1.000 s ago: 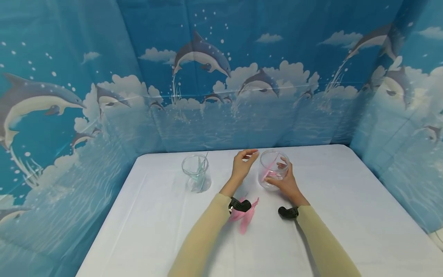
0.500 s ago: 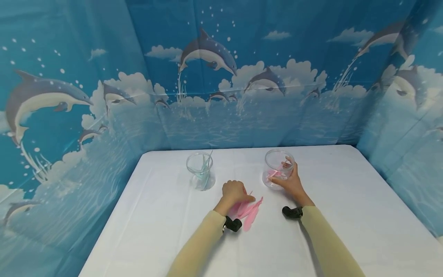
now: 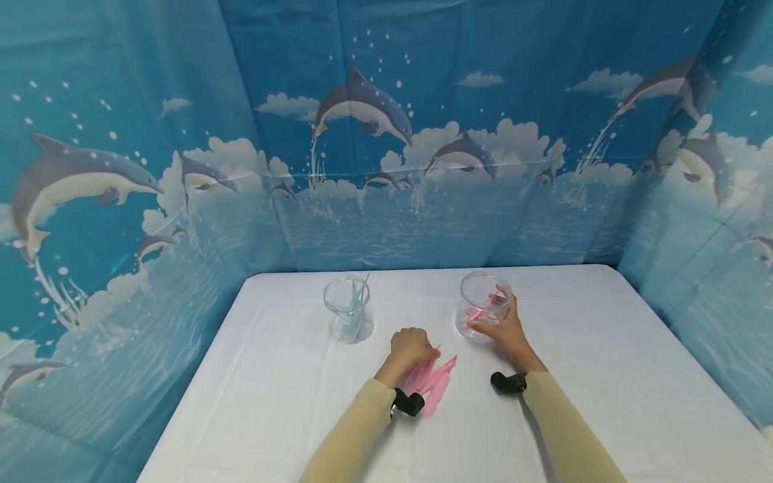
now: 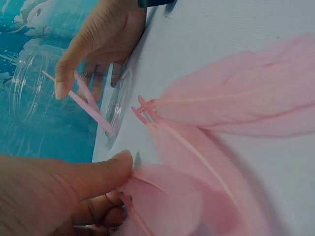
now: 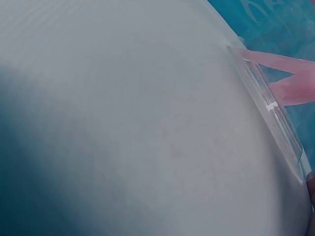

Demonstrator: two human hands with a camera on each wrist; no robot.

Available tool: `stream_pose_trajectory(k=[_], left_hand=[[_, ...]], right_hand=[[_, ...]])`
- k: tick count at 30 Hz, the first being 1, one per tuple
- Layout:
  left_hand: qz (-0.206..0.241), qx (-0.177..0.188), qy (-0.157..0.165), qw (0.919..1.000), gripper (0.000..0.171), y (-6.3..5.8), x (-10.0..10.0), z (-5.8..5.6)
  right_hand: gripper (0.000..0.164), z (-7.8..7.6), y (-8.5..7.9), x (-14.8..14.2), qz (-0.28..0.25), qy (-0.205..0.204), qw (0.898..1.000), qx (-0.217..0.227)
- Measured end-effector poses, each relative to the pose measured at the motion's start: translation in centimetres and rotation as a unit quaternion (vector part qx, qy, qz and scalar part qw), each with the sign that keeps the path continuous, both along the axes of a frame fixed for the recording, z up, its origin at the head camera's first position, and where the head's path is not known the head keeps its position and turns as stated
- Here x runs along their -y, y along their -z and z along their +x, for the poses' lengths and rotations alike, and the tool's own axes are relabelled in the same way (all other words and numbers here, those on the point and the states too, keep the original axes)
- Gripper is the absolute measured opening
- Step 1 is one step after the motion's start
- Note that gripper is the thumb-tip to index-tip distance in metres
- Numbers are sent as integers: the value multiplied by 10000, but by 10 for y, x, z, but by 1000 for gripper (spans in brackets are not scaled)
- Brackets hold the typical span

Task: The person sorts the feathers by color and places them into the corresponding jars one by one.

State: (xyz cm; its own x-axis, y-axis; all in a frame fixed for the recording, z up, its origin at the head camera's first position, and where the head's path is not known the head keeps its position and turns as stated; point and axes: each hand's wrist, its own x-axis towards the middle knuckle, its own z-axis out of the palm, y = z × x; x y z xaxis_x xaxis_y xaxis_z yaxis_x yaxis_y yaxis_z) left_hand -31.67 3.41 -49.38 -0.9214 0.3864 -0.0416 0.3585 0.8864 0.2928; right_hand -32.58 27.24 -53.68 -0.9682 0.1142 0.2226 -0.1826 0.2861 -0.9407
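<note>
Several pink feathers [image 4: 211, 98] lie in a loose pile on the white table. My left hand [image 3: 412, 347] is at the pile's far left side, its thumb and curled fingers pinching a pink feather [image 4: 165, 194] near the quill end in the left wrist view. Behind and to the right stands a clear round jar [image 3: 468, 302] with pink feathers [image 3: 477, 313] inside. My right hand [image 3: 504, 332] grips this jar from its right side, the thumb at the front and fingers behind. The right wrist view catches only the jar's base edge [image 5: 270, 113] and the feathers inside.
A second clear jar [image 3: 338, 305], holding pale green feathers [image 3: 355, 310], stands at the back left of the table [image 3: 241, 402]. A blue dolphin-printed curtain [image 3: 362, 221] hangs close behind the table's far edge and along both sides.
My left hand has come from beside the right-hand jar down to the feather pile and now pinches a feather. A feather leaning in the jar has settled lower. My right hand keeps its grip.
</note>
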Motion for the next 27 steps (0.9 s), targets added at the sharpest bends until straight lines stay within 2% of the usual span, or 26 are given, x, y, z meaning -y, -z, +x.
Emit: stream_pose_trajectory(k=[2, 6, 8, 10, 13, 15, 19, 23, 27], left_hand=[[241, 37, -43, 9997, 26, 2, 2, 1], [826, 336, -137, 9959, 28, 5, 6, 0], [1044, 476, -132, 9933, 28, 6, 8, -1], [1127, 470, -53, 9925, 28, 6, 9, -2], [876, 219, 121, 9958, 28, 9, 13, 1], [520, -13, 192, 9985, 28, 11, 16, 4], [-49, -344, 70, 9994, 33, 13, 20, 12], [-198, -494, -88, 9985, 35, 7, 20, 12], [-148, -343, -116, 9992, 32, 3, 22, 11]], right_hand=[[105, -1, 1, 0, 15, -8, 10000, 12], [105, 0, 3, 1, 53, 33, 10000, 3], [105, 7, -6, 4, 37, 25, 10000, 37], [105, 10, -6, 3, 43, 35, 10000, 59], [105, 13, -4, 3, 75, 75, 9998, 140], [106, 8, 7, 1, 124, 87, 9998, 153], [104, 7, 10, 1, 92, 6, 9999, 103], [103, 3, 5, 1, 142, 6, 9999, -39], [104, 3, -2, 3, 151, -6, 9999, 8]])
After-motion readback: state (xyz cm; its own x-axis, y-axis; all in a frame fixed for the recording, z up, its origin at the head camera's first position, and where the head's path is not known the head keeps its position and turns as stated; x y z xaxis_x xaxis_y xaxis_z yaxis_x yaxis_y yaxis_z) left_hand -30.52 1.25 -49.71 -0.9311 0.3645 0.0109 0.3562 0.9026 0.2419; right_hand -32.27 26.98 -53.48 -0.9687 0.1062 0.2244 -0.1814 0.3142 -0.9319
